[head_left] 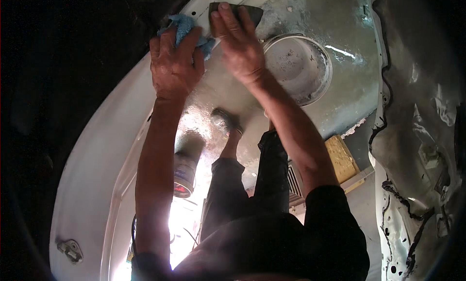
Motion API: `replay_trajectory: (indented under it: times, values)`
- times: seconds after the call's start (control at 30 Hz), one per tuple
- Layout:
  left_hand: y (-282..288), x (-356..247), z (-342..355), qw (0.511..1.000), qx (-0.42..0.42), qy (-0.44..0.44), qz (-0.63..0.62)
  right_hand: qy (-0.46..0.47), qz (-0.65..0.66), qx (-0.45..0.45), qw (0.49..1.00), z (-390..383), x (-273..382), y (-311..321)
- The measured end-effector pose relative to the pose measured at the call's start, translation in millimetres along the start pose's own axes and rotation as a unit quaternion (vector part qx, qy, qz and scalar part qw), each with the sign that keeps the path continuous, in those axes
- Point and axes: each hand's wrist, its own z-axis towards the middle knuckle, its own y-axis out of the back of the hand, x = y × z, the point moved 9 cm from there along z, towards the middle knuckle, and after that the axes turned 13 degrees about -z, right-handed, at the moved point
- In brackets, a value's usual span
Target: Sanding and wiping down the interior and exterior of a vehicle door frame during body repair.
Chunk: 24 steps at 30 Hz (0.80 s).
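My left hand (175, 62) is closed over a crumpled light-blue cloth (183, 27), against the pale painted frame (104, 118) at the upper left. Beside it, my right hand (238, 45) reaches further up, its fingers lying over a dark flat pad (251, 15) that looks like sandpaper. The fingers press the pad on the upper stretch of the pale frame; its underside is hidden. Just right of my right wrist stands a round white bucket (297, 70) on the floor, with cloudy whitish liquid or residue inside.
A bare metal-looking panel with ragged dark sealant edges (417, 111) runs down the right side. On the wet grey floor (349, 82) stand a dark tin (184, 172) and, near my legs, a yellowish block (341, 157). A metal latch (71, 250) sits on the frame at lower left.
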Motion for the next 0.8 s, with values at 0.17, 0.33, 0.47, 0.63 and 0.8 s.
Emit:
replay_trajectory:
  times: [0.17,0.33,0.47,0.63,0.8]
  values:
    - [-3.0,-4.3,5.5,1.0,0.001,-0.017,0.0,-0.046,-0.023,-0.118,0.992,45.5,-99.1,19.2]
    - [-1.2,-2.4,6.6,1.0,0.013,-0.007,-0.004,-0.041,0.027,-0.048,0.998,8.1,-12.4,1.6]
    - [-2.6,0.4,6.2,1.0,0.01,-0.014,-0.01,0.027,0.048,-0.053,0.997,35.0,-68.4,12.2]
    - [-1.6,-5.2,8.9,1.0,0.015,-0.022,-0.003,-0.064,0.041,-0.153,0.985,45.2,-91.1,30.3]
    - [-9.9,-0.6,3.4,1.0,0.024,-0.014,0.002,-0.392,0.343,-0.107,0.847,-36.5,-120.8,34.3]
